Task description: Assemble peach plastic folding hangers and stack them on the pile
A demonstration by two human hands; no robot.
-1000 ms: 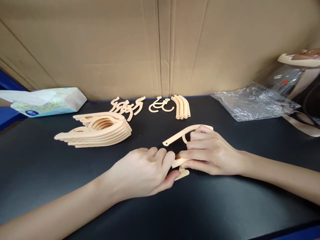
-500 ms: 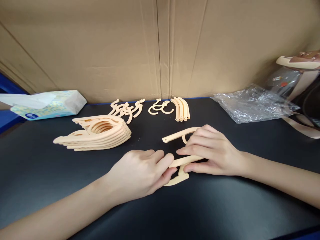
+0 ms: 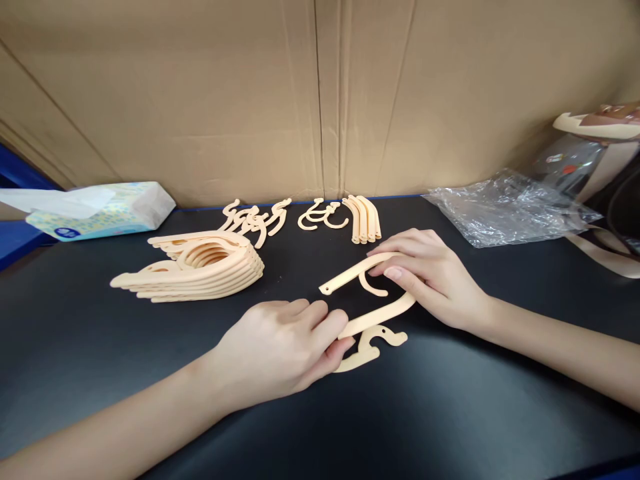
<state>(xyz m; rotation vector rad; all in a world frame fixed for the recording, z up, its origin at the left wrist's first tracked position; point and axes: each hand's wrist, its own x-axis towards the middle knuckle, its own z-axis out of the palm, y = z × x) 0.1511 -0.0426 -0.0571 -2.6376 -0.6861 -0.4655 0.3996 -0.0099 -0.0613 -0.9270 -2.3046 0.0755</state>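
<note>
Near the middle of the table, a cream folding clothes hanger (image 3: 375, 320) lies between my hands, its two arms pointing left and its small curved hook (image 3: 373, 287) between them. My left hand (image 3: 290, 347) is closed in a pinch on the end of the near arm. A wavy cream hanger piece (image 3: 370, 350) with a notch and a small hole meets that end under my left fingers; whether the two are joined is hidden. My right hand (image 3: 440, 280) is closed round the bend of the hanger, thumb on the near side and fingers over the far side.
A stack of cream hanger frames (image 3: 200, 270) stands at left. Farther back lie several wavy pieces (image 3: 255, 220), loose hooks (image 3: 323, 213) and a row of curved arms (image 3: 363, 219). A tissue pack (image 3: 105, 210) is back left, a clear plastic bag (image 3: 505, 207) back right, cardboard (image 3: 250, 100) behind.
My right hand has moved from the near arm and wavy piece up to the hanger's bend, uncovering the hook and the wavy piece's right end. My left hand keeps its pinch.
</note>
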